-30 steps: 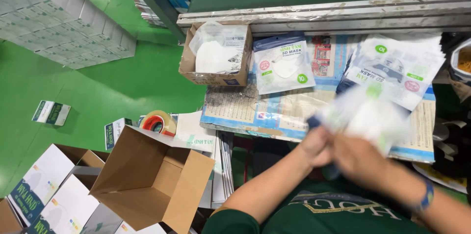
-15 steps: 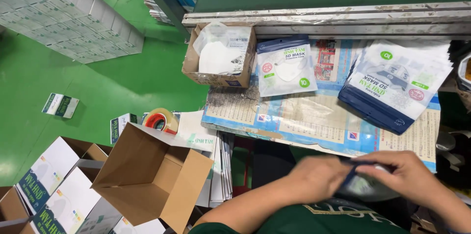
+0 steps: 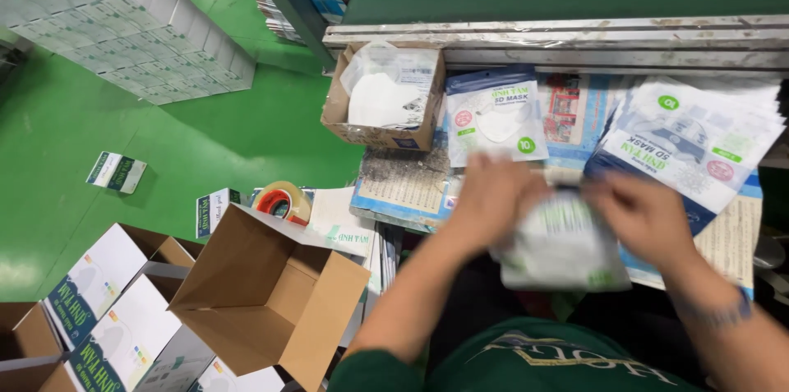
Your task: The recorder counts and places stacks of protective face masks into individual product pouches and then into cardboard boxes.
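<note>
Open cardboard box (image 3: 271, 302) low on the left, mouth up; tape roll (image 3: 282, 199) just behind it; small carton of white masks (image 3: 386, 96) farther back; left hand (image 3: 493, 195) and right hand (image 3: 645, 215) both closed on a blurred mask packet (image 3: 563, 248), gripping opposite edges; stack of printed pouches (image 3: 690, 145) within right-hand reach.

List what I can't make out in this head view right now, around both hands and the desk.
- Left hand and right hand: motion-blurred; the fingers' grip is unclear.
- White plastic mask packet between them: smeared, its far edge covered by the hands.
- Stack of white and blue mask pouches: cut off by the right edge.
- Small brown cardboard box: its contents sit in a clear bag, so count unreadable.
</note>
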